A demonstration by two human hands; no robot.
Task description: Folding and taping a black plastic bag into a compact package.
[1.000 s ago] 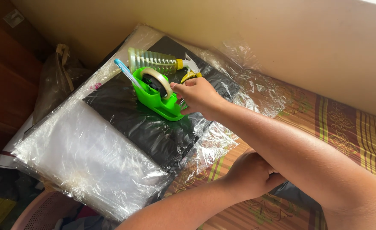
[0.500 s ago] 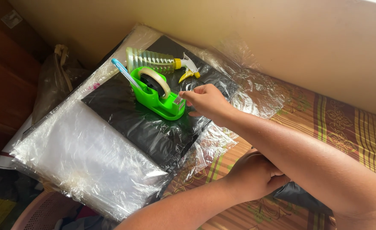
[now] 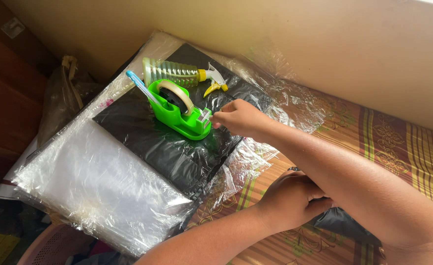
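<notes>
Right grip (image 3: 238,118) pinching tape, green dispenser (image 3: 177,110), spray bottle (image 3: 177,73)

Bright, soft daylight; sharp focus; glare on clear plastic sheets (image 3: 103,181).

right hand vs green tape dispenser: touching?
Touching. In the head view the right hand has its fingertips pinched right at the cutter end of the green tape dispenser, with no gap visible between them.

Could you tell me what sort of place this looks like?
Probably a home room used for packing: a patterned striped bedcover, a green tape dispenser and stacked clear plastic bags beside a plain wall.
</notes>
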